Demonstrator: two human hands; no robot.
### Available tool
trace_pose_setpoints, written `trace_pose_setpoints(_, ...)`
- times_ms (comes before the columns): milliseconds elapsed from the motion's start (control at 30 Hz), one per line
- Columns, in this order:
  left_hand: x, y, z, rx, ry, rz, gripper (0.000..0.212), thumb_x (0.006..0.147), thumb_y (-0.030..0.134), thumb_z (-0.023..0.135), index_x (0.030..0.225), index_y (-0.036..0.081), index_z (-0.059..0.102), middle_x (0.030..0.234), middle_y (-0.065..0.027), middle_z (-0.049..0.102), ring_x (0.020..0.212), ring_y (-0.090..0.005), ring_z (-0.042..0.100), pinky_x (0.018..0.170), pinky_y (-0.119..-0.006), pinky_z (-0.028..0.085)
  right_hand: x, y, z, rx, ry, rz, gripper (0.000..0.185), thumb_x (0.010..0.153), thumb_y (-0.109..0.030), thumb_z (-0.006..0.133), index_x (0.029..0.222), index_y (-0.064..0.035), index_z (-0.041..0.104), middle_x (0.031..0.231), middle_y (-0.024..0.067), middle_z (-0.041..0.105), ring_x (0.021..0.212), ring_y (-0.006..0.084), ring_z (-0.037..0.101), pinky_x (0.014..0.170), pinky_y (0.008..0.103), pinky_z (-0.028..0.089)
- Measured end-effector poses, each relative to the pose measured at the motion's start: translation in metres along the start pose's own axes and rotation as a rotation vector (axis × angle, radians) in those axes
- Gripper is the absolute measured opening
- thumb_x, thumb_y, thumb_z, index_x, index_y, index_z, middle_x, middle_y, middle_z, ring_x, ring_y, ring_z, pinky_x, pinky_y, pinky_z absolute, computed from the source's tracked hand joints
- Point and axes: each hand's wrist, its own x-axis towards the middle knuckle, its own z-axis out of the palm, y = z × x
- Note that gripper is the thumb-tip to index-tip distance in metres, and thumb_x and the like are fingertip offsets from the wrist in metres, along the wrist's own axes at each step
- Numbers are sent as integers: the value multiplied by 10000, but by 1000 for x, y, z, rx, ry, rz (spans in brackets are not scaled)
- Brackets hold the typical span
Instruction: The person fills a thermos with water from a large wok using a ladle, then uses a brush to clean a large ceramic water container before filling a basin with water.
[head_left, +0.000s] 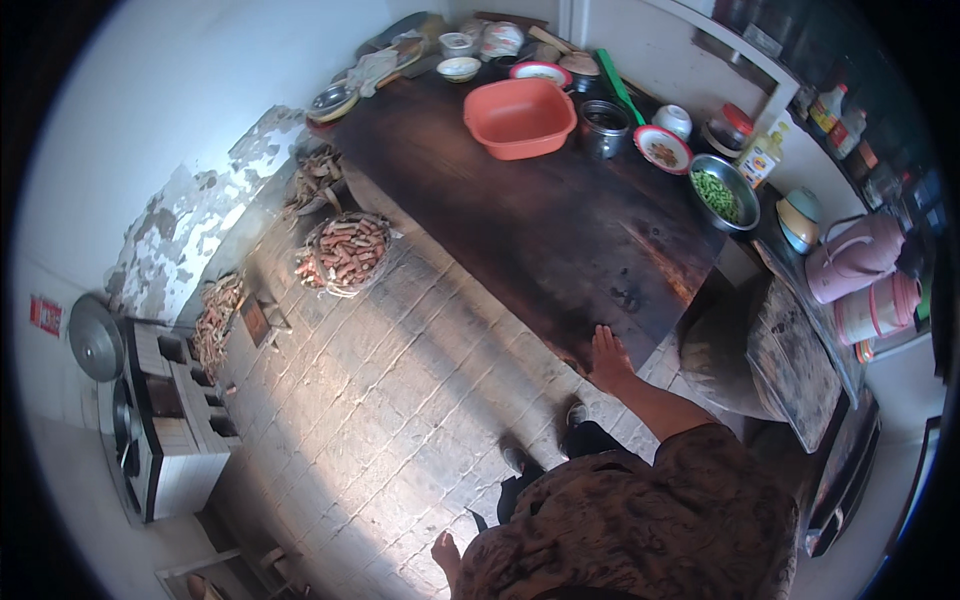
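Note:
My right hand (611, 360) rests palm down on the near corner of the dark wooden table (525, 232), fingers slightly apart, holding nothing. Low in the picture, my left hand (446, 553) hangs beside my body above the tiled floor; whether its fingers are closed is unclear. On the table's far part stands an orange-red plastic basin (520, 120), with a metal pot (604, 127) right of it. Further right are a red-rimmed plate (663, 148) with food and a steel bowl (724, 193) of chopped green vegetables.
A basket of corn cobs (349, 251) and a small wooden stool (262, 321) stand on the floor at left. A tiled stove (180, 420) is by the left wall. Pink thermos flasks (855, 256) stand at right, near a large vat (720, 360) partly under a wooden board (795, 360).

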Motion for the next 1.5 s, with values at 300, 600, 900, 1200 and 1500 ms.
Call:
trace_pose_setpoints(300, 96, 39, 18, 154, -141, 245, 312, 768, 234, 511, 924, -13, 622, 801, -191, 621, 721, -295, 610, 672, -360, 474, 4, -7, 16, -66, 164, -133, 620, 825, -350, 414, 1277, 55, 286, 1389, 212, 142, 1294, 318, 138, 1019, 424, 189)
trace_pose_setpoints(600, 137, 232, 65, -214, -312, 233, 344, 816, 187, 545, 1130, 47, 540, 761, -15, 561, 656, -96, 528, 556, -233, 422, -11, 14, -6, 58, 282, -157, 591, 750, -297, 510, 1196, 75, 405, 1333, 221, 271, 1238, 321, 253, 961, 416, 267)
trace_pose_setpoints(900, 186, 402, 71, -95, -184, 695, 432, 789, 71, 541, 1206, 17, 441, 1176, -182, 495, 1018, -275, 530, 797, -323, 454, -10, 15, -18, 168, 228, -162, 540, 764, -282, 492, 1177, 60, 429, 1320, 204, 300, 1227, 313, 269, 967, 418, 262)
trace_pose_setpoints(1200, 313, 644, 81, 68, 118, 1007, 562, 796, 261, 563, 1282, 83, 345, 1296, -256, 310, 1226, -349, 289, 922, -383, 354, 0, 4, -16, 360, 235, -15, 548, 769, -368, 526, 1147, 22, 455, 1312, 144, 328, 1241, 249, 269, 995, 407, 244)
trace_pose_setpoints(1500, 424, 751, 159, -583, -351, 370, 697, 701, 393, 662, 1249, 80, 366, 1186, -173, 435, 1042, -266, 467, 777, -410, 472, -1, -4, -25, 532, 125, 151, 512, 807, -315, 509, 1211, -23, 392, 1349, 104, 285, 1262, 237, 248, 1014, 425, 227)
